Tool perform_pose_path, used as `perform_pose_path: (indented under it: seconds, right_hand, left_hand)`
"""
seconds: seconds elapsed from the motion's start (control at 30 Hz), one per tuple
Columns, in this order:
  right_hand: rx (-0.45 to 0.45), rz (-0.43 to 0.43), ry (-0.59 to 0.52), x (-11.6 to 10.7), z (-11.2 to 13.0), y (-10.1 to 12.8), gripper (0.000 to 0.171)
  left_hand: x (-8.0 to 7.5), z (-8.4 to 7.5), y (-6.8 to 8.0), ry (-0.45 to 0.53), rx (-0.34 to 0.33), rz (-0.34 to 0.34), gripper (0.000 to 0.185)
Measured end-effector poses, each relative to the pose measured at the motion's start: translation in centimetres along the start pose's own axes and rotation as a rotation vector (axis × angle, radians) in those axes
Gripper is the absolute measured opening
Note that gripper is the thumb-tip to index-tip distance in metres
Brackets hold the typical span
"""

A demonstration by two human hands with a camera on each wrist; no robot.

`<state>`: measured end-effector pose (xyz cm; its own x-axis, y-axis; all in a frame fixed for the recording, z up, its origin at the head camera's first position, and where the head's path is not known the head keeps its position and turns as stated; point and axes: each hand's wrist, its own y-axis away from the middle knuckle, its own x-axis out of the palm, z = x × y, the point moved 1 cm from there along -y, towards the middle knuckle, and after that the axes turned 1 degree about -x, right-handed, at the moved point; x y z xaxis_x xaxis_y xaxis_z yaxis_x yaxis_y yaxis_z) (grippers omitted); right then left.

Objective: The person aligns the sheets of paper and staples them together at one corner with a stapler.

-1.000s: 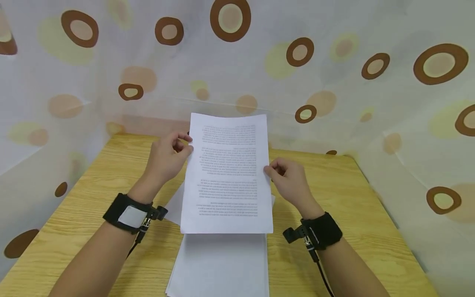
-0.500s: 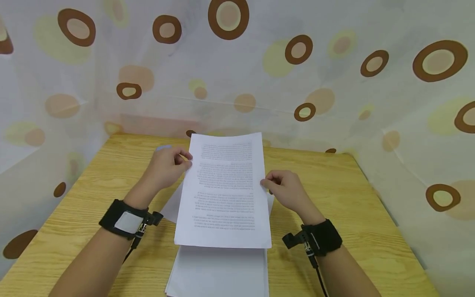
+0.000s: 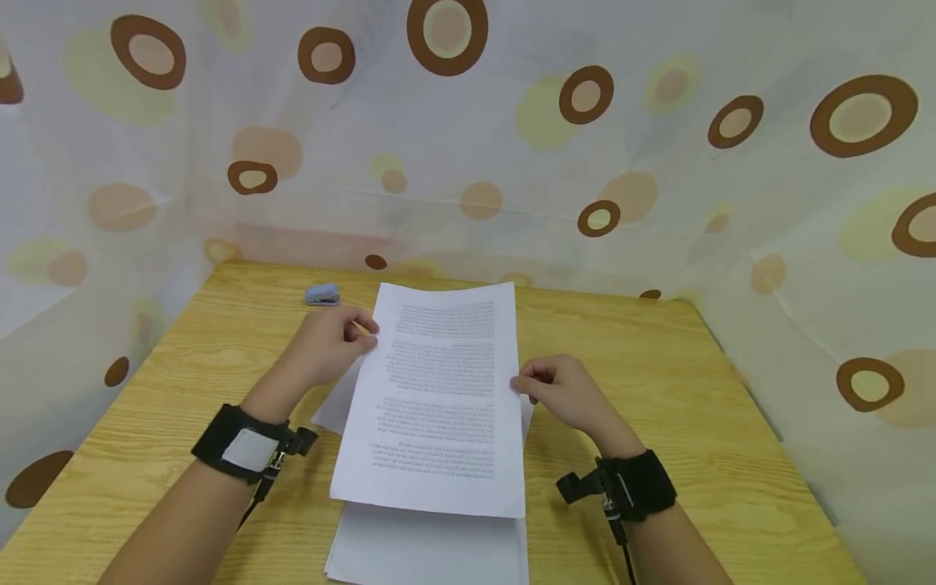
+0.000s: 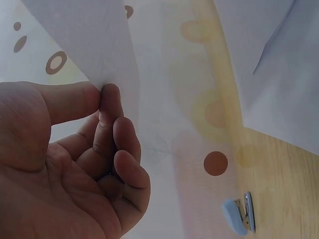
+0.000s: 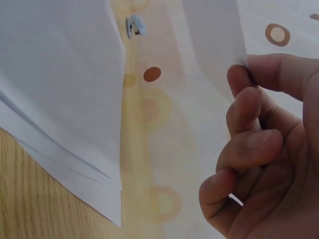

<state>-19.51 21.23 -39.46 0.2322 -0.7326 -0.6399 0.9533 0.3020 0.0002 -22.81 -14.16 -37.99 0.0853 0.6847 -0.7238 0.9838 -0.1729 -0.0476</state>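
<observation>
Makeshift office-like desk corner, wooden table (image 3: 695, 422), circle-patterned curtain (image 3: 658, 146) as backdrop, paper stack (image 3: 431, 556), small stapler (image 3: 322, 294)

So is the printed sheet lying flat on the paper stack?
No, both hands pinch the printed sheet by its edges above the stack.

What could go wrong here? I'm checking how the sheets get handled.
The printed white paper sheet is held only by pinches at its side edges, left hand and right hand, so it may sag, crease or slip from either grip. The white paper stack beneath looks fanned and overhangs the wooden table edge; a nudge could scatter it.
</observation>
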Motion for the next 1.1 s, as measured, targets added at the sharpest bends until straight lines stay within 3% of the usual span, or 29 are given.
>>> perform_pose_path:
  seconds: [0.2,0.43,1.1]
  right_hand:
    - [-0.019,0.056,-0.025,0.0,0.1,0.6,0.016]
    - [0.007,0.103,0.025,-0.1,-0.2,1.1,0.016]
    - [0.041,0.26,0.096,1.1,-1.8,2.6,0.02]
  left_hand:
    - [0.3,0.2,0.4,-0.009,-0.002,0.024,0.016]
    - [0.9,0.3,1.1,-0.005,0.014,0.077,0.014]
    - [3.9,1.5,2.3,-0.081,-0.002,0.175,0.008]
